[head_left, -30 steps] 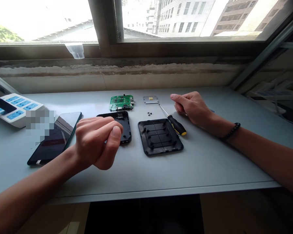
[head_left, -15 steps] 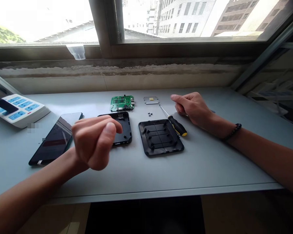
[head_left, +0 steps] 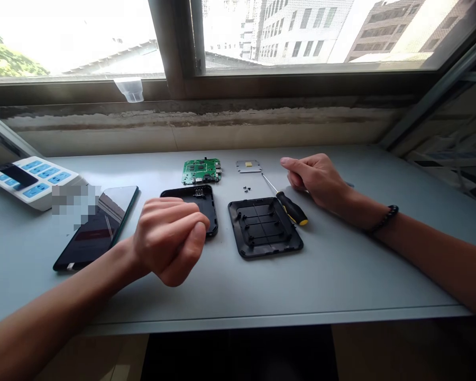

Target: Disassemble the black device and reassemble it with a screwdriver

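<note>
My left hand (head_left: 168,238) hovers in a loose fist over the near edge of a black case half (head_left: 200,201), with nothing visible in its fingers. My right hand (head_left: 317,177) rests curled on the table (head_left: 341,264), just right of a screwdriver (head_left: 287,203) with a black and yellow handle. A second black case half (head_left: 264,226), inner ribs up, lies beside the screwdriver. Behind them lie a green circuit board (head_left: 201,171), a small grey metal plate (head_left: 249,166) and several tiny black screws (head_left: 246,188).
A dark smartphone (head_left: 97,227) lies at the left, and a white power strip with blue sockets (head_left: 34,180) sits at the far left. A window sill and wall run behind the table. White items lie on a shelf at the right (head_left: 452,151).
My left hand dipped slightly left, then came back right over the black case half, its fingers still curled. My right hand stayed put.
</note>
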Available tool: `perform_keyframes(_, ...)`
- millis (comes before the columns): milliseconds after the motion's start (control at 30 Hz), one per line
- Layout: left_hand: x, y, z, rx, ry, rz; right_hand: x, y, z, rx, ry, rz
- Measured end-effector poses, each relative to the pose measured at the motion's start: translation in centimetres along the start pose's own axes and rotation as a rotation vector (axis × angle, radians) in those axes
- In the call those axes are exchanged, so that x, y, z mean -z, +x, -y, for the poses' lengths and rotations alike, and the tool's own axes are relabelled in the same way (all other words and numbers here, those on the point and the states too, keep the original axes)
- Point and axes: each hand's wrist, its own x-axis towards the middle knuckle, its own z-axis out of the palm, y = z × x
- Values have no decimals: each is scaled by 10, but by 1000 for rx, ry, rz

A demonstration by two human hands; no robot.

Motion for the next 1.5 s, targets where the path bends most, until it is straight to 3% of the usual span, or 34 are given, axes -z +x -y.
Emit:
perform_keyframes(133,0,0,4,-140,-46,-6,0,0,-1,-6,0,2)
perform_keyframes(367,4,-2,5,-150,-98,193,-1,-1,4,-23,-2,1)
perform_keyframes(700,3,-6,8,-185,-98,214,0,-1,-1,9,1,5)
perform_keyframes(900,-4,-6,4,-246,-123,90,0,0,0,15,2,2)
perform_keyframes(1100,-7,-3,1,-273,-115,48,0,0,0,25,-3,15)
perform_keyframes(1500,-2,-2,2,-307,-115,55,-2,-1,4,19,-31,-7)
